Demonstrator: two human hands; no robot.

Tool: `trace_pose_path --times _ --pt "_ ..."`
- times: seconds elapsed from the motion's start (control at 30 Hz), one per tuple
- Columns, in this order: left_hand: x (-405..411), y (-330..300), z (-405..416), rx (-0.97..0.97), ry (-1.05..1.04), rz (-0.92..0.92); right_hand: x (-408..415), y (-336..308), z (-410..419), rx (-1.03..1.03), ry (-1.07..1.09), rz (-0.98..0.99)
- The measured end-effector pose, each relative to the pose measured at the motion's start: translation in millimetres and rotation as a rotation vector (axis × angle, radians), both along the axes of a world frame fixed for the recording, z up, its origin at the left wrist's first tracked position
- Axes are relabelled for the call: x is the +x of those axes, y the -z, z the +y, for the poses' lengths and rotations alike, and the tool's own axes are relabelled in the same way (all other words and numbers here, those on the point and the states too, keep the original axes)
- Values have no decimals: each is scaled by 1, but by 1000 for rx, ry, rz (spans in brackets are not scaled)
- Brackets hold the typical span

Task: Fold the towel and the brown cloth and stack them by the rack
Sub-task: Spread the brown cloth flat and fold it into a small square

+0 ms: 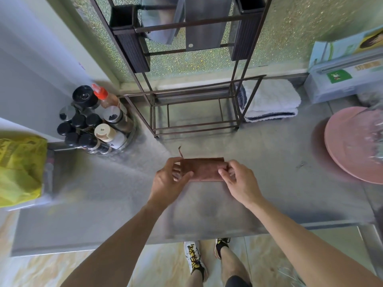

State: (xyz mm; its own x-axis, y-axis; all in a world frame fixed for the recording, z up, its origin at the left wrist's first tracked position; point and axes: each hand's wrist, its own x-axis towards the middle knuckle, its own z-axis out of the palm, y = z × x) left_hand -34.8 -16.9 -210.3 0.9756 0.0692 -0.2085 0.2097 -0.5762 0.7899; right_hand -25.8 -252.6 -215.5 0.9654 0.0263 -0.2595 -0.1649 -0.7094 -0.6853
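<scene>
A brown cloth (204,168), folded into a small rectangle, lies on the steel counter (269,172) in front of me. My left hand (170,179) pinches its left end and my right hand (238,179) pinches its right end. A thin loop sticks up from the cloth's far left corner. A white towel (271,100) with a dark blue edge lies folded on the counter, right beside the dark metal rack (196,112) that stands at the back.
A round caddy of spice bottles (93,125) stands left of the rack. A yellow plastic bag (19,168) sits at the far left. A pink plate (352,143) lies at the right edge, with boxes (344,75) behind it. My feet show below the counter's front edge.
</scene>
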Motion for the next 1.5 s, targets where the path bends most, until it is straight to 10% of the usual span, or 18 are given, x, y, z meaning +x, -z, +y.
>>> trace_pose_path --times 0.4,0.63,1.13,1.37,1.5 --pt "6 17 -6 201 78 -105 19 11 15 -78 189 51" --pt "2 23 -31 606 297 -404 2 20 34 -377 -289 -419" --pt "4 43 -28 588 450 -135 8 33 29 -430 -418 -231" --pt "-2 -6 -31 291 -141 -67 -17 -2 26 -13 336 -157" --pt "-8 4 -21 439 365 -314 -34 1 25 -113 77 -187"
